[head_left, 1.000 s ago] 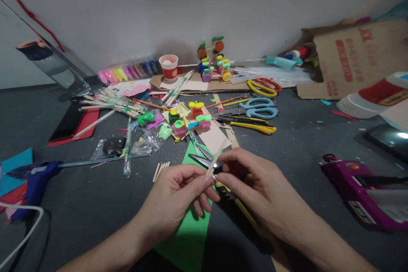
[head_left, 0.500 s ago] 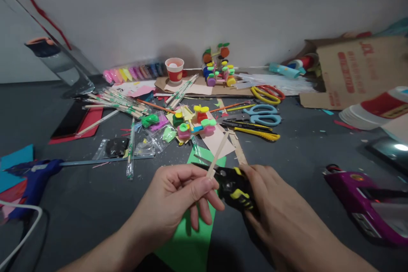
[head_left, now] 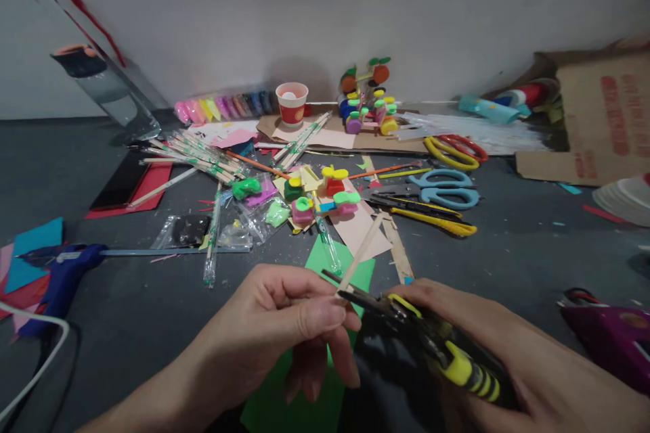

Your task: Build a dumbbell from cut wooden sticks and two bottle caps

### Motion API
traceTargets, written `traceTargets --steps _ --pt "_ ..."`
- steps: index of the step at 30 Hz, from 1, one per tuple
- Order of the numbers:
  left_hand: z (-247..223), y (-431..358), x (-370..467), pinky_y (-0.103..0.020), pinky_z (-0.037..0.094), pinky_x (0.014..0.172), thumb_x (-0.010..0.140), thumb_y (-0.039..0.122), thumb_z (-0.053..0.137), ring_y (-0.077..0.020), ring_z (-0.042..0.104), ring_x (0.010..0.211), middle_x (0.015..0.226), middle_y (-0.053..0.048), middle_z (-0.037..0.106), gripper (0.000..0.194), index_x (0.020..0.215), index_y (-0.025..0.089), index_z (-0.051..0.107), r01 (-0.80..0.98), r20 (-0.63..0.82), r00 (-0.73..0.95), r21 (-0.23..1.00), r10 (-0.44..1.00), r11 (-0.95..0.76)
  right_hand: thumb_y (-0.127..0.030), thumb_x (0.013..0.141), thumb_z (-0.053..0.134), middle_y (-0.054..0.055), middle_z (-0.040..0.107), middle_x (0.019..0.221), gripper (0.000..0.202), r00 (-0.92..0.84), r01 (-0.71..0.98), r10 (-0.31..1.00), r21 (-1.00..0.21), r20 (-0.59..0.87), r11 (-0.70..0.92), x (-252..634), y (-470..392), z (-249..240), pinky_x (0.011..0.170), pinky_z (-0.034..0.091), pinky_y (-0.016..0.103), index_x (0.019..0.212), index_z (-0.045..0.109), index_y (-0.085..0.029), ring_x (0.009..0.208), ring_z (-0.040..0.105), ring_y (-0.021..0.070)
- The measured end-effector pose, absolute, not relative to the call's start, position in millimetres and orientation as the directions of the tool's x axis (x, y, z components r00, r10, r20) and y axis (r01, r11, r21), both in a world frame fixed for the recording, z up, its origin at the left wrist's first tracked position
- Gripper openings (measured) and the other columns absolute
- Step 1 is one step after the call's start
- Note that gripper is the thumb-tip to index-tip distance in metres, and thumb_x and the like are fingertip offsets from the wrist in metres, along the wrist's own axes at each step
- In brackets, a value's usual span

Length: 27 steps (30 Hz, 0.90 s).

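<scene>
My left hand (head_left: 299, 325) pinches the lower end of a thin wooden stick (head_left: 361, 252) between thumb and fingers. The stick leans up and to the right. My right hand (head_left: 487, 338) is wrapped round a black and yellow cutting tool (head_left: 431, 338). Its dark blades lie around the stick just above my left fingertips. Green paper (head_left: 322, 257) lies on the table under my left hand. Beyond it stand small clay pieces, among them a red one with a yellow top (head_left: 334, 180).
Blue-handled scissors (head_left: 447, 188) and a yellow cutter (head_left: 437, 222) lie behind my right hand. At the left are a blue glue gun (head_left: 66, 284) and wrapped sticks (head_left: 198, 155). A paper cup (head_left: 292, 107) and bottle (head_left: 109, 91) stand near the wall.
The cutting tool has turned, and its blades now lie around the stick near my left fingers. My right hand has shifted right and down. The view has swung slightly right.
</scene>
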<state>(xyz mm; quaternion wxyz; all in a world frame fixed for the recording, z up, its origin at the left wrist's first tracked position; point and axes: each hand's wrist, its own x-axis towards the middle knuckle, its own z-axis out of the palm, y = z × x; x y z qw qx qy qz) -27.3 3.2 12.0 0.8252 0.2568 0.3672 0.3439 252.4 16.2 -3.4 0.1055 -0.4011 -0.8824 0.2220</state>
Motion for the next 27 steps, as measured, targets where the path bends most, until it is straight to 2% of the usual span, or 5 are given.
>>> traceTargets --steps 5,12,21,27 --pt "12 5 -26 -0.01 0.034 0.035 0.085 0.034 0.071 -0.0026 0.047 0.036 0.059 -0.002 0.072 0.021 0.077 0.015 0.073 -0.337 -0.461 0.544 0.645 0.701 0.686 -0.016 0.068 0.062 0.004 0.07 0.122 0.073 -0.648 0.623 0.761 -0.561 0.019 0.544 241 27 2 0.083 0.062 0.036 0.138 0.051 -0.033 0.101 0.071 0.0311" --pt "11 4 -26 -0.01 0.033 0.034 0.085 0.035 0.072 -0.0021 0.046 0.035 0.06 -0.002 0.072 0.022 0.08 0.014 0.075 -0.335 -0.46 0.553 0.64 0.695 0.691 -0.014 0.066 0.065 -0.002 0.072 0.117 0.073 -0.661 0.598 0.75 -0.593 0.016 0.539 238 26 5 0.08 0.061 0.028 0.134 0.051 -0.039 0.096 0.073 0.0252" --pt "15 3 -27 -0.01 0.031 0.034 0.085 0.033 0.07 -0.0024 0.044 0.034 0.057 -0.001 0.071 0.02 0.078 0.015 0.074 -0.272 -0.496 0.517 0.678 0.698 0.683 -0.014 0.065 0.065 0.002 0.075 0.108 0.065 -0.639 0.593 0.768 -0.657 -0.033 0.465 231 30 10 0.075 0.062 0.032 0.126 0.063 -0.035 0.089 0.074 0.0278" --pt "17 4 -29 -0.012 0.028 0.034 0.085 0.036 0.07 -0.0021 0.039 0.034 0.054 0.0 0.068 0.023 0.077 0.015 0.073 -0.231 -0.503 0.523 0.693 0.688 0.683 -0.016 0.066 0.064 0.002 0.076 0.107 0.06 -0.647 0.594 0.763 -0.627 0.0 0.504 231 29 12 0.069 0.063 0.03 0.124 0.065 -0.033 0.088 0.075 0.027"
